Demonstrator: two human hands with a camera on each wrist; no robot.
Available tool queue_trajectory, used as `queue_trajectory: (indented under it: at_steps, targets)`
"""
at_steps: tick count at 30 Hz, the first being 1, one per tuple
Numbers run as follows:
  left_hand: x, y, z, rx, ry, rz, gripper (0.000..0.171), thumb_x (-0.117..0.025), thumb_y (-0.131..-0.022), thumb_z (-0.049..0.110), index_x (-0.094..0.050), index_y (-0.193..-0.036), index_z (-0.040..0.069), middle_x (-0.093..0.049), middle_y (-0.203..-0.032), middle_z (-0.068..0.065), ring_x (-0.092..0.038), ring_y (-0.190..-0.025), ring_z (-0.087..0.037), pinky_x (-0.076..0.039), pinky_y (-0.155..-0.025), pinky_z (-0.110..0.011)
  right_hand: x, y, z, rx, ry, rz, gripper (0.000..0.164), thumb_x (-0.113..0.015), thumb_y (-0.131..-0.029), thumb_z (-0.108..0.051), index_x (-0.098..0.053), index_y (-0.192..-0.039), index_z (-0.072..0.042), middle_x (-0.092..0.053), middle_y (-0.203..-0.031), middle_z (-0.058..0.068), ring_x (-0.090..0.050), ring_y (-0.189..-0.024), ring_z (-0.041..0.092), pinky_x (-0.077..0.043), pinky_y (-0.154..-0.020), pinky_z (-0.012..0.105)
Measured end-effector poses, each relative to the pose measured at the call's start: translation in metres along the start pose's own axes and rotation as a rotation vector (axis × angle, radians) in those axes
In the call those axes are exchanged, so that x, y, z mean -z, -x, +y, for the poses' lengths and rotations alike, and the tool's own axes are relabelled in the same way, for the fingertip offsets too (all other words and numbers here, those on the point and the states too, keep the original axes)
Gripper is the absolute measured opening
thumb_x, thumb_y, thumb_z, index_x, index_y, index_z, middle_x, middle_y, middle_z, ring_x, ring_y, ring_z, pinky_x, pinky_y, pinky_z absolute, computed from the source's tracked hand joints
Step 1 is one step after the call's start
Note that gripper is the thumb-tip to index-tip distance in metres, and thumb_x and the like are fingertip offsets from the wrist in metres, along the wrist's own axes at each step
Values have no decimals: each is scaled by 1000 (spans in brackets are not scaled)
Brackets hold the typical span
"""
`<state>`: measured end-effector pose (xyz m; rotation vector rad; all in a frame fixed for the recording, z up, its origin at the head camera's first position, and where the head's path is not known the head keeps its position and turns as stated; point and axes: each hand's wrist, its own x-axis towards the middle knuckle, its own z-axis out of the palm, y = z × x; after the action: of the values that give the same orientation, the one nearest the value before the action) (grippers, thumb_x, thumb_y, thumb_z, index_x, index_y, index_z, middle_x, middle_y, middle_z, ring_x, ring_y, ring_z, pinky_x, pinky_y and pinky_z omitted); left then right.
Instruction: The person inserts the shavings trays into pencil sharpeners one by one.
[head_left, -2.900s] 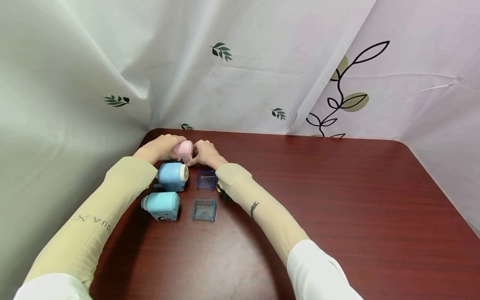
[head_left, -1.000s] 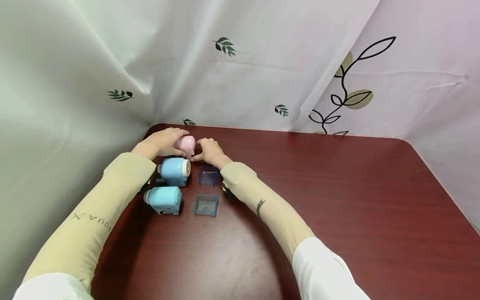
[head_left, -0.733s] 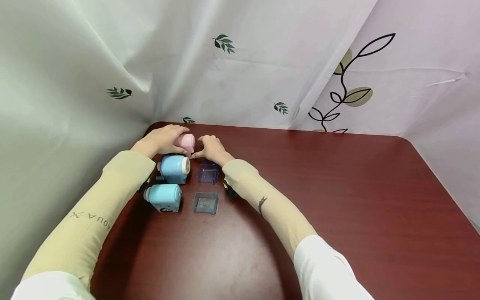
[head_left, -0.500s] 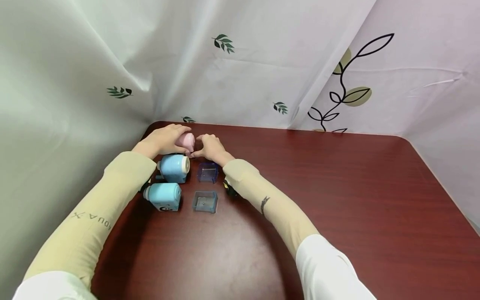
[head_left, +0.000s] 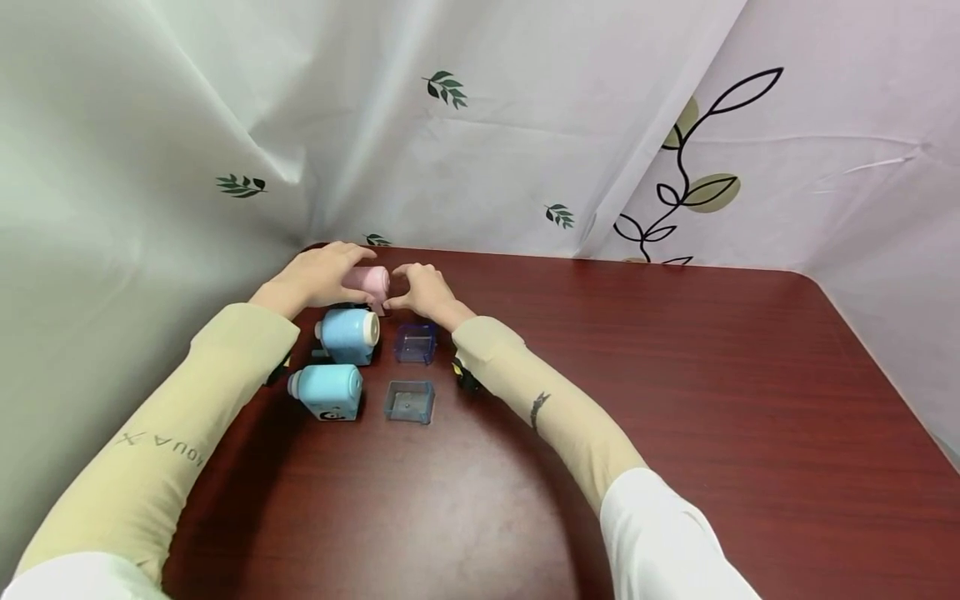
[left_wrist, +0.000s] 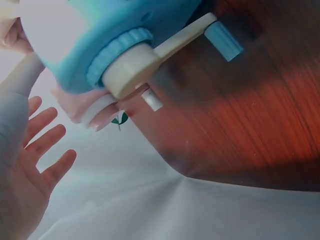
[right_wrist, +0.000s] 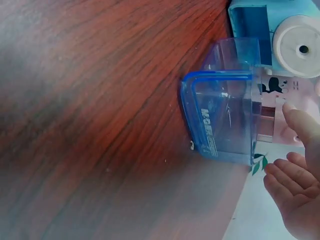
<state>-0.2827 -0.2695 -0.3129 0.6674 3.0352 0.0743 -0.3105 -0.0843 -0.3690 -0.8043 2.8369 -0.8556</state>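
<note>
A pink pencil sharpener (head_left: 367, 281) stands at the table's far left corner, between both hands. My left hand (head_left: 318, 273) is around its far left side; in the left wrist view its fingers (left_wrist: 47, 122) are spread, apart from the sharpener. My right hand (head_left: 426, 293) is just right of it, fingers extended, thumb near its front in the right wrist view. Nearer stand a blue crank pencil sharpener (head_left: 347, 332), its crank (left_wrist: 182, 40) visible in the left wrist view, and a turquoise sharpener (head_left: 330, 387). To their right lie two clear shavings drawers, one dark blue (head_left: 415, 357), one grey-blue (head_left: 409, 408).
White cloth (head_left: 495, 150) with leaf prints hangs behind the brown table (head_left: 675, 417) and along its left side. A dark wrist device (head_left: 465, 375) sits under the right sleeve. The table's brown surface extends widely to the right.
My left hand has loosened from the pink sharpener and drawn slightly left. My right hand has drawn back slightly right, its thumb and fingers wider apart. The other sharpeners and the drawers have stayed put.
</note>
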Motion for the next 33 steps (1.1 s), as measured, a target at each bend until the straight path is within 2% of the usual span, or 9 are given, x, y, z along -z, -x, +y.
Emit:
queue_trajectory:
  at_steps: [7, 16, 24, 33]
  targets:
    - [5, 5, 0, -19, -7, 28, 69, -74, -82, 38, -49, -136, 3, -51, -137, -22, -44, -128, -40, -35, -104, -58, 6, 4, 4, 25, -18, 28, 61, -77, -81, -34, -57, -132, -7, -63, -130, 8, -58, -120, 22, -47, -99, 32]
    - [8, 12, 4, -42, -28, 69, 66, -73, -82, 36, -50, -134, 1, -53, -135, -23, -44, -129, -40, -32, -108, -56, 9, 8, 11, 34, -80, 65, 64, -77, -81, -33, -54, -135, -8, -58, -136, 10, -55, -124, 25, -44, -104, 35]
    - [7, 20, 8, -35, -35, 100, 64, -71, -85, 37, -50, -134, 2, -53, -135, -22, -43, -129, -38, -31, -109, -56, 9, 12, 13, 58, -118, 103, 64, -76, -81, -34, -53, -136, -9, -57, -137, 10, -55, -125, 26, -45, -103, 35]
    - [8, 25, 11, -28, -24, 125, 61, -66, -89, 41, -51, -134, 4, -53, -136, -21, -43, -130, -38, -31, -109, -56, 12, 18, 13, 107, -108, 97, 63, -75, -83, -35, -53, -136, -9, -57, -138, 7, -53, -126, 24, -43, -106, 36]
